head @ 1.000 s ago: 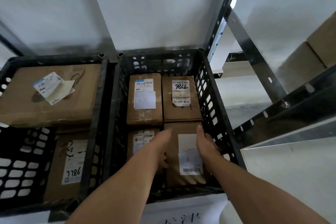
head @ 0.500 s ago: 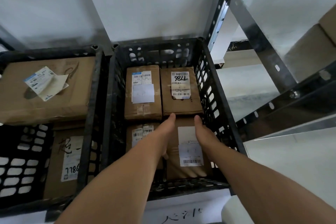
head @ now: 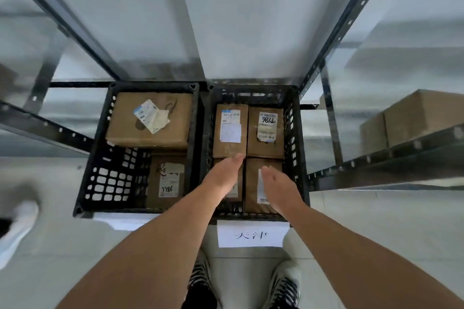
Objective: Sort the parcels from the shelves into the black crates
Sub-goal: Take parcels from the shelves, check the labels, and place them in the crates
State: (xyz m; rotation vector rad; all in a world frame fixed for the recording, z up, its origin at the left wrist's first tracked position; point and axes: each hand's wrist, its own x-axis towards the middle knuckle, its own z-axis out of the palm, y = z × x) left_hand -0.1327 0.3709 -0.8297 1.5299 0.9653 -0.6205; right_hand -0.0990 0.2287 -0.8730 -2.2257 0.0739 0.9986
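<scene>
Lift left hand (head: 224,173) and right hand (head: 277,184) (fingers straight, gripping nothing) straight up from the crate (head: 293,133) at frame centre — no brushing the parcel (head: 251,183) beneath.

The nine-o'clock black crate (head: 110,183) holds two parcels (head: 148,120), the three-o'clock black crate (head: 292,133) four; two cartons (head: 421,118) on the shelf (head: 401,155).

A single head-worn view; it faces steeply down, close above the black crates (head: 198,133) on the floor (head: 376,228); the wearer's shoes (head: 286,283) at the bottom edge.
</scene>
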